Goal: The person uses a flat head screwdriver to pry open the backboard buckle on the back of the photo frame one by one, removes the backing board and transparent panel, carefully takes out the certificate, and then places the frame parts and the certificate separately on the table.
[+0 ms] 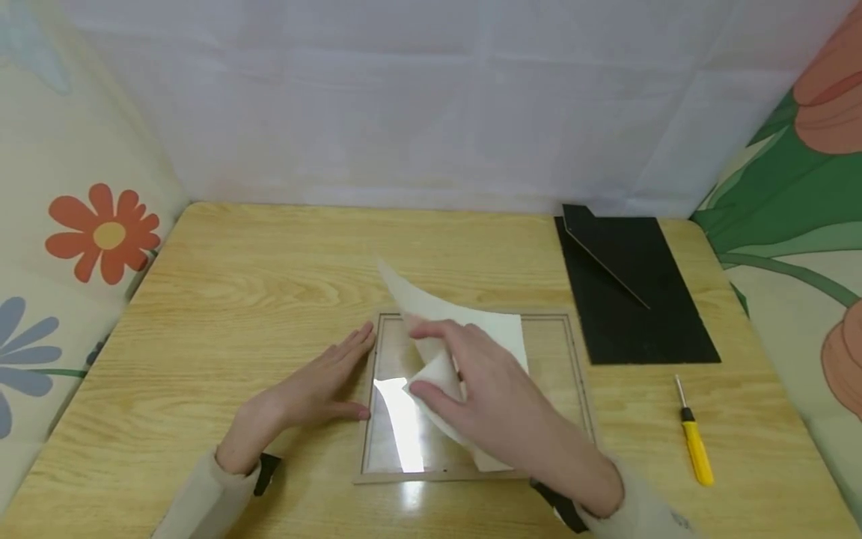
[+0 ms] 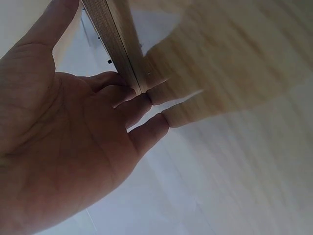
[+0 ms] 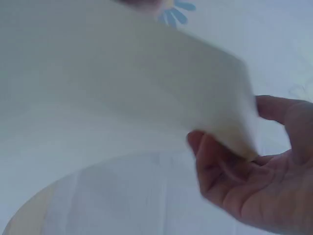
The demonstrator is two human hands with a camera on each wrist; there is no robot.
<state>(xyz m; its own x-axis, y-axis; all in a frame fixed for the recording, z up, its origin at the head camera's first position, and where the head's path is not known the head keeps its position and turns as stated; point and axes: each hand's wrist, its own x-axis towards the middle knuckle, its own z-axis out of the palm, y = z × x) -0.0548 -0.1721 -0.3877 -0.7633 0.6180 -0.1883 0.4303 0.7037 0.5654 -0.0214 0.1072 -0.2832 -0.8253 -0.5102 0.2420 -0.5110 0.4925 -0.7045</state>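
A wooden picture frame (image 1: 471, 474) lies flat on the table, with a glossy clear pane (image 1: 393, 442) inside it that reflects light. My right hand (image 1: 481, 382) holds a sheet of white paper (image 1: 501, 333) by its left part, fingers and thumb curled around it. The sheet bends upward on that side, while its right part lies over the frame. In the right wrist view, the paper (image 3: 122, 93) passes between thumb and fingers. At the frame's left side my left hand (image 1: 316, 385) rests with extended fingers; the left wrist view shows fingertips against the wooden edge (image 2: 115, 44).
A black backing board (image 1: 646, 322) with a hinged stand leg (image 1: 599, 262) lies at the back right. Nearer, on the right, lies a screwdriver (image 1: 697, 449) with a yellow handle. White cloth (image 1: 404, 112) hangs behind the wood-grain table (image 1: 222, 299); flowered panels flank both sides.
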